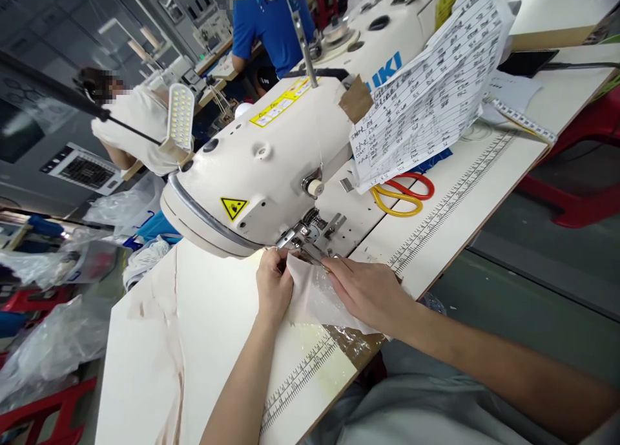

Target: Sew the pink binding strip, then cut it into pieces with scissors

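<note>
In a workroom, over the worktop, pale cloth is pinched by the left hand; right hand, grip unclear.

Sewing machine: cream, blue lettering, yellow-and-black warning triangle. Cloth: plain whitish. Table: white, brown streaks at left, black ruler ticks along near edge. Scissors on right: one handle red, one yellow. Handwritten sheet: white, dark ruled lines. Far co-worker's shirt: blue.

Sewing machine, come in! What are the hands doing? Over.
Left hand, right hand: both at white cloth. Cloth close by sewing machine. Scissors aside, partly under paper.
</note>
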`<state>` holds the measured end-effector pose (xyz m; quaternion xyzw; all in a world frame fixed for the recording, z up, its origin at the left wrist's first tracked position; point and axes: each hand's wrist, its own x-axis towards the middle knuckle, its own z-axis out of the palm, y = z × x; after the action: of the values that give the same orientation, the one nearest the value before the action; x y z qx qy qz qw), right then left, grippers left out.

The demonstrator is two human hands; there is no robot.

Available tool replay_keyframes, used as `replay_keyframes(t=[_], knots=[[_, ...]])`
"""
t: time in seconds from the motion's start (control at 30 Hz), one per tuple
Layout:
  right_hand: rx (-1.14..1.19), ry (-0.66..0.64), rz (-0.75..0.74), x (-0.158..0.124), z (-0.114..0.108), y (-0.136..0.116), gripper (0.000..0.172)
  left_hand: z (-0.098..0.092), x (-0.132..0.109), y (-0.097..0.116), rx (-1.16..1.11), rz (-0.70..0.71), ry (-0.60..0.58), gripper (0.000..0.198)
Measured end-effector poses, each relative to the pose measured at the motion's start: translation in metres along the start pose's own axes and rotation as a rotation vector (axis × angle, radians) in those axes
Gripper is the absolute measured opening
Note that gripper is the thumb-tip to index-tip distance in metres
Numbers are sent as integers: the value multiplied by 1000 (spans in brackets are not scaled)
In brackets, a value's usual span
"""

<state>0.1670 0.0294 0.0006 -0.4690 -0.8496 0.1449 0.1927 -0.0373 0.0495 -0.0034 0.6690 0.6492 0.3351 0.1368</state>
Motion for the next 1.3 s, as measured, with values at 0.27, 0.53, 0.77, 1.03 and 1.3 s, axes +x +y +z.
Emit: replay_keyframes(t=[0.27, 0.53, 0.77, 1.03, 1.3], knots=[[-71, 6, 0, 4, 2, -3, 26, 3, 2, -5, 262, 540, 133, 13], [-1, 150, -27, -36, -3, 2, 23, -6, -3, 5, 349, 620, -72, 31], [168, 123, -101, -90, -21, 18, 24, -3, -20, 23, 478, 531, -125, 33], [77, 158, -184, -91, -20, 28, 26, 13, -40, 27, 521, 444, -49, 40], [-13, 166, -205, -87, -23, 22, 26, 8, -43, 21, 428, 419, -69, 43]])
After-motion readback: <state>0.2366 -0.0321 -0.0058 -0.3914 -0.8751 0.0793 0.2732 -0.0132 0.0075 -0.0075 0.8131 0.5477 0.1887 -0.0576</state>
